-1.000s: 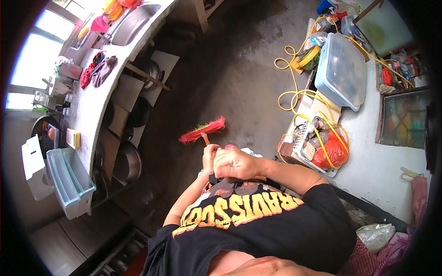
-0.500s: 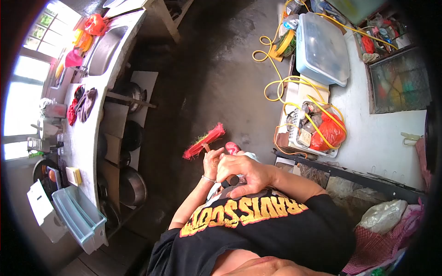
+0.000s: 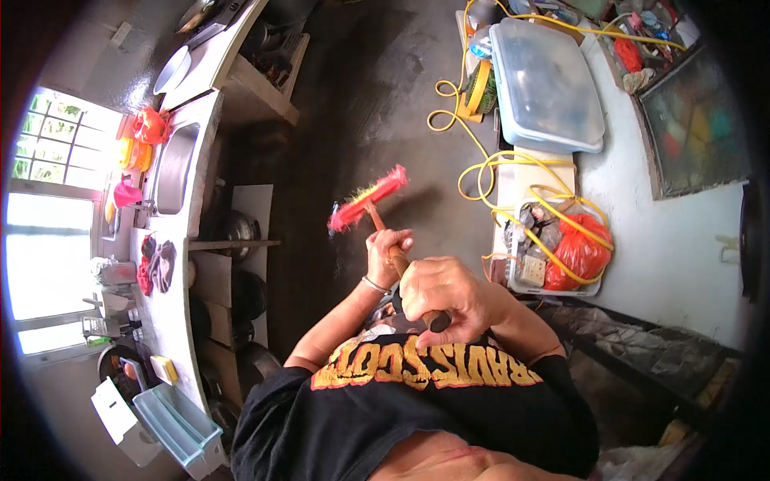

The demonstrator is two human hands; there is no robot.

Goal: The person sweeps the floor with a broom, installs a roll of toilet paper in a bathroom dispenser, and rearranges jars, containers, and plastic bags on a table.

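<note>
A broom with a red and yellow-green bristle head (image 3: 368, 200) is held out in front of my body, its head over the dark wet-looking floor (image 3: 353, 120). Its brown wooden handle runs back toward my chest. My left hand (image 3: 387, 255), with a bangle at the wrist, is wrapped round the handle nearer the bristles. My right hand (image 3: 445, 297) grips the handle close to its rounded end, near my black shirt.
Left, a counter holds a sink (image 3: 176, 168), cloths (image 3: 158, 264) and a clear bin (image 3: 178, 425), with pans below. Right, a lidded plastic box (image 3: 549, 84), a looping yellow hose (image 3: 481, 172) and a basket with a red bag (image 3: 579, 252) stand by the wall.
Both hands have moved forward, farther apart along the handle. The broom head has shifted up in view, and more of the handle shows. The camera view has turned and shifted.
</note>
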